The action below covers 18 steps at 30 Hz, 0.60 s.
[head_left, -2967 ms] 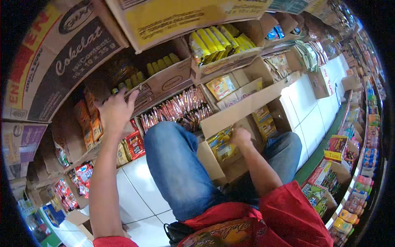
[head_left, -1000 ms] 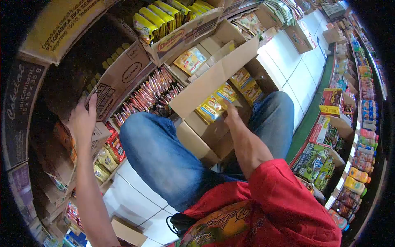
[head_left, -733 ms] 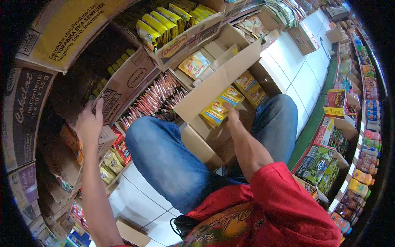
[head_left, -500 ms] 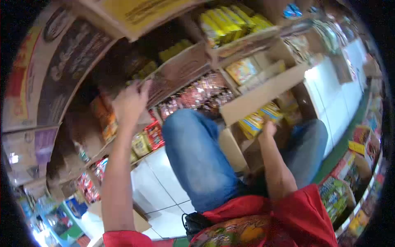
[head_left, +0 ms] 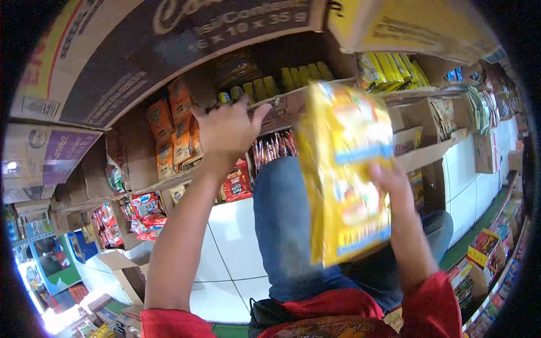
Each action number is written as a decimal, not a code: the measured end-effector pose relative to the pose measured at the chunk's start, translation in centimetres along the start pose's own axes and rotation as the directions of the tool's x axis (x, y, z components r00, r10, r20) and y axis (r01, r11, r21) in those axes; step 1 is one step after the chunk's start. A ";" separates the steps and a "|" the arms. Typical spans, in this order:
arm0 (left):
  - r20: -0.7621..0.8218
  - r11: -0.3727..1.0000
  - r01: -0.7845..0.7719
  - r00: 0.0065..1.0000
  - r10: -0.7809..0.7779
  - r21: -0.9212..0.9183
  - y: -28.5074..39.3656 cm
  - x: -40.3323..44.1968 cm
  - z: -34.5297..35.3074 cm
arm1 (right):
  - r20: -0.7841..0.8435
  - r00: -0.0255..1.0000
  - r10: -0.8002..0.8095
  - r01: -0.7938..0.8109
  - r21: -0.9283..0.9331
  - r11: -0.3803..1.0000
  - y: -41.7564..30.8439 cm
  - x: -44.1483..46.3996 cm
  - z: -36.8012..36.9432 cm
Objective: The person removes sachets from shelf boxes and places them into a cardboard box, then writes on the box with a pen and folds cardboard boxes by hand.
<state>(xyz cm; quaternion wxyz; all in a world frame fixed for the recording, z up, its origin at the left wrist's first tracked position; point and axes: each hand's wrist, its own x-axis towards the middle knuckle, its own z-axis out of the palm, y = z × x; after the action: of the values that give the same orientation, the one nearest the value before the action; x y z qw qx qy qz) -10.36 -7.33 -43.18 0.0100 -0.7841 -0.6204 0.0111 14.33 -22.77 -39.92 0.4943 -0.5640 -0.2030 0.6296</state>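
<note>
My right hand [head_left: 393, 183] grips a bundle of yellow sachets [head_left: 352, 208], joined in strips with blue bands and a food picture. The bundle hangs upright above my knees, slightly blurred. To the left, my left hand [head_left: 228, 127] is spread with nothing in it, at the front edge of a shelf box [head_left: 293, 110]. Behind its fingers stand small yellow-green packets [head_left: 262, 87] in a row. Orange packets [head_left: 180, 127] are stacked just left of this hand. Whether its fingertips touch the box edge, I cannot tell.
Large cartons [head_left: 214, 39] overhang the shelf. Yellow packs [head_left: 391, 70] fill a compartment at the upper right. Red snack packs [head_left: 238, 180] and shiny sachets [head_left: 273, 149] sit lower down. An open carton [head_left: 431, 152] stands on white floor tiles [head_left: 231, 242], beyond my knees.
My right hand has lifted the yellow sachets out of the open carton toward me. My left hand has shifted right along the shelf, and the view has turned toward the shelf.
</note>
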 end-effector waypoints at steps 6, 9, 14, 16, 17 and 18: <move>-0.047 0.991 -0.068 0.996 0.074 0.119 -0.9 -0.4 1.0 | 0.147 0.986 -0.077 0.102 -0.171 0.980 -7.1 16.7 9.8; 0.155 0.999 -0.004 0.988 -0.003 0.048 -0.2 0.3 -0.8 | 0.121 0.975 -0.187 0.216 -0.300 0.929 -7.3 23.2 10.7; 0.107 0.995 -0.021 0.994 0.010 0.103 -0.3 0.2 0.1 | 0.114 0.943 -0.314 0.325 -0.526 0.786 -6.3 28.5 11.0; 0.145 0.995 -0.025 0.989 0.012 0.092 -0.4 0.5 -0.3 | 0.127 0.926 -0.355 0.358 -0.592 0.722 -6.2 28.8 10.8; 0.181 0.996 -0.020 0.983 0.004 0.083 -0.3 0.6 -0.5 | 0.142 0.915 -0.377 0.381 -0.607 0.697 -6.2 28.8 10.5; 0.182 0.997 -0.023 0.983 0.009 0.077 -0.1 0.6 -0.7 | 0.159 0.900 -0.407 0.412 -0.618 0.669 -6.2 28.3 10.2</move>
<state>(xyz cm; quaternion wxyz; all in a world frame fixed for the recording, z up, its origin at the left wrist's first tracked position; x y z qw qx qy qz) -10.34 -6.76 -42.43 -0.0156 -0.7838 -0.6116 0.1069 10.99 7.07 -46.37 0.4005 -0.6349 -0.5275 0.3978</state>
